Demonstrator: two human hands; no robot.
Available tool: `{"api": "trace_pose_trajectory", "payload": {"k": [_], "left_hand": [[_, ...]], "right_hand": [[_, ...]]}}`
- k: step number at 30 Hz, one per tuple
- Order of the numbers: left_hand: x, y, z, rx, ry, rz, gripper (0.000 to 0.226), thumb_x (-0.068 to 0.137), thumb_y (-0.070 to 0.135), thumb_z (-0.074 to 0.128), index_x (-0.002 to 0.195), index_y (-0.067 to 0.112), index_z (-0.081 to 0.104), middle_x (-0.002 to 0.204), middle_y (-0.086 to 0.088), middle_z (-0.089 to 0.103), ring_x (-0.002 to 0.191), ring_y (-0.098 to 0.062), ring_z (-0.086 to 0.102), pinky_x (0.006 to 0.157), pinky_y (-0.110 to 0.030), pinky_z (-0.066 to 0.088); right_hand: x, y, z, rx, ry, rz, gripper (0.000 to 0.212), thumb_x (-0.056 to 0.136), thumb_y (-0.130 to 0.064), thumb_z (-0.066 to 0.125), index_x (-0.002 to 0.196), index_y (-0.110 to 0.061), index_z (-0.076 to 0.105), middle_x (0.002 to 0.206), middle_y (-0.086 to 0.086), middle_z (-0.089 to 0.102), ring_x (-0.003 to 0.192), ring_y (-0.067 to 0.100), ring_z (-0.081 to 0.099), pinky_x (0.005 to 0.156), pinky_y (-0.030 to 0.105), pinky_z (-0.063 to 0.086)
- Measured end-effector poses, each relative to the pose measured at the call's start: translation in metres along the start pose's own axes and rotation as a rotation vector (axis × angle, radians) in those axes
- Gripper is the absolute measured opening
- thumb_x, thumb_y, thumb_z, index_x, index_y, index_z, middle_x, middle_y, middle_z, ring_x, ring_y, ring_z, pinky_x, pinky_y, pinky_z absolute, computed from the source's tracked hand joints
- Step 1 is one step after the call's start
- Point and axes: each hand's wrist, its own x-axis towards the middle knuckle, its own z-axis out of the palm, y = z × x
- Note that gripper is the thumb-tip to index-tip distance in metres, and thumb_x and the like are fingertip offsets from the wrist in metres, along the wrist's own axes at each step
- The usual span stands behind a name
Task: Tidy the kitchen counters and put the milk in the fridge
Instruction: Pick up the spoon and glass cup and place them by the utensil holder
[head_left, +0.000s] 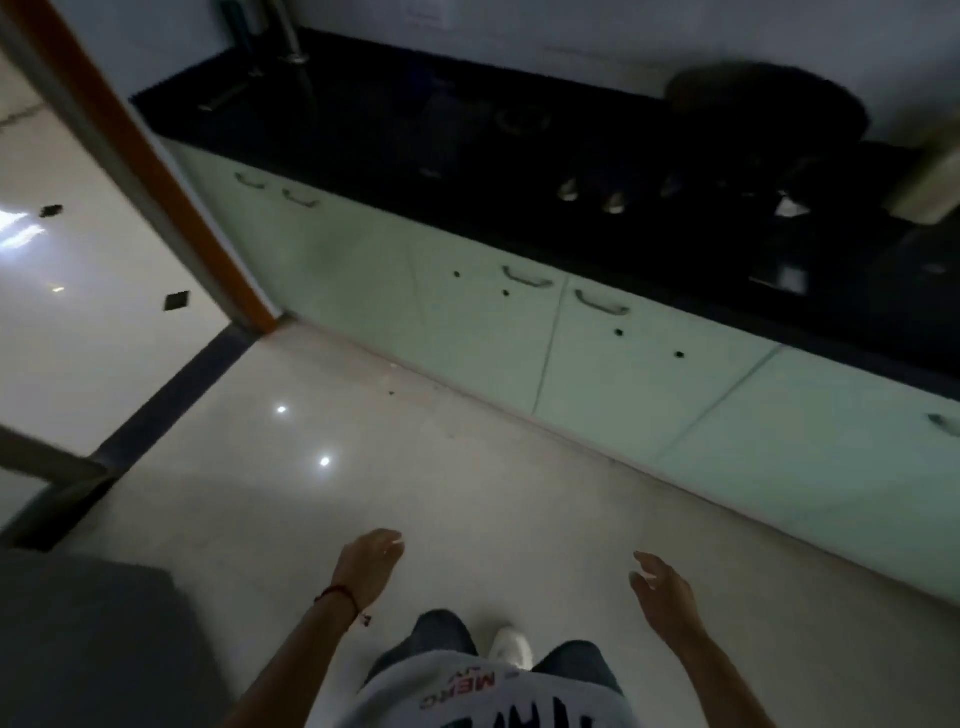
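Dim kitchen: a black counter (363, 135) runs along the far wall above pale green cupboards (467, 322), with a round dark pan (763, 104) at its right end. Milk cannot be made out in the gloom. Both hands hang over the pale floor (467, 483), left hand (371, 564) and right hand (662, 590) loose-fingered, holding nothing.

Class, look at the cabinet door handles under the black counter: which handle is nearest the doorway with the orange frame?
The leftmost handle, at the counter's far end. Its neighbour sits just right of it, and the middle pair lies farther along.
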Motion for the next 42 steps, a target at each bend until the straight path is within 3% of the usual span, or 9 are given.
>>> {"api": "trace_pose_trajectory", "payload": {"k": [6,12,17,20,25,28,33,37,42], "left_hand": [[0.055,0.086,0.022,0.057,-0.139,0.076,0.023,0.091,0.025,0.049,0.093,0.011,0.066,0.105,-0.011,0.067,0.094,-0.022,0.058,0.080,-0.026,0.041],[0.126,0.162,0.038,0.231,-0.274,0.171,0.016,0.088,0.018,0.054,0.083,0.011,0.067,0.097,-0.012,0.069,0.091,-0.023,0.060,0.074,-0.024,0.037],[0.159,0.243,0.066,0.400,-0.396,0.316,0.028,0.088,0.017,0.051,0.060,0.019,0.053,0.072,-0.005,0.060,0.075,-0.021,0.054,0.060,-0.025,0.036],[0.163,0.296,0.101,0.508,-0.493,0.416,0.036,0.087,0.013,0.050,0.053,0.022,0.046,0.058,0.003,0.048,0.067,-0.018,0.045,0.053,-0.023,0.030],[0.151,0.369,0.183,0.654,-0.650,0.594,0.017,0.087,0.016,0.054,0.072,0.017,0.062,0.077,-0.007,0.059,0.078,-0.015,0.052,0.066,-0.022,0.033],[0.129,0.406,0.242,0.720,-0.746,0.711,0.015,0.087,0.016,0.054,0.073,0.016,0.059,0.078,-0.007,0.060,0.078,-0.015,0.053,0.063,-0.025,0.035],[0.091,0.457,0.340,0.737,-0.799,0.813,0.018,0.086,0.013,0.056,0.095,0.003,0.068,0.090,-0.004,0.063,0.088,-0.011,0.054,0.071,-0.018,0.033],[0.059,0.484,0.402,0.779,-0.822,0.799,0.013,0.086,0.013,0.056,0.082,0.009,0.068,0.087,-0.009,0.066,0.083,-0.015,0.055,0.071,-0.021,0.035],[0.032,0.508,0.465,0.834,-0.805,0.788,0.027,0.087,0.010,0.054,0.062,0.022,0.057,0.073,-0.010,0.062,0.077,-0.020,0.056,0.071,-0.027,0.039]], "right_hand": [[-0.007,0.051,-0.032,0.200,0.157,0.242,0.035,0.089,-0.008,0.052,0.124,-0.005,0.053,0.125,0.020,0.059,0.114,0.030,0.057,0.092,0.031,0.043],[-0.003,0.068,-0.039,0.423,0.316,0.443,0.032,0.089,-0.008,0.053,0.121,-0.003,0.056,0.121,0.022,0.061,0.106,0.030,0.062,0.085,0.028,0.044],[-0.002,0.075,-0.044,0.663,0.487,0.612,0.031,0.088,-0.003,0.054,0.119,0.003,0.056,0.116,0.027,0.061,0.104,0.034,0.061,0.080,0.027,0.039],[-0.008,0.085,-0.045,0.790,0.554,0.699,0.034,0.089,-0.004,0.053,0.122,0.002,0.053,0.119,0.027,0.059,0.107,0.035,0.058,0.088,0.035,0.043],[-0.033,0.116,-0.038,0.945,0.671,0.858,0.033,0.090,-0.006,0.052,0.123,-0.001,0.053,0.119,0.025,0.059,0.109,0.034,0.057,0.088,0.034,0.041],[-0.049,0.144,-0.033,1.009,0.746,0.950,0.032,0.089,-0.008,0.054,0.120,-0.004,0.056,0.116,0.023,0.062,0.103,0.030,0.058,0.084,0.031,0.039],[-0.065,0.199,-0.034,1.134,0.769,1.060,0.033,0.088,-0.010,0.054,0.120,-0.004,0.056,0.113,0.020,0.064,0.102,0.030,0.061,0.086,0.031,0.041],[-0.079,0.259,-0.047,1.220,0.728,1.118,0.034,0.087,-0.010,0.054,0.120,-0.003,0.056,0.113,0.020,0.065,0.101,0.033,0.062,0.093,0.038,0.045],[-0.096,0.326,-0.117,1.236,0.819,1.122,0.031,0.089,-0.014,0.051,0.119,-0.007,0.056,0.114,0.018,0.064,0.102,0.032,0.061,0.092,0.040,0.046]]}}
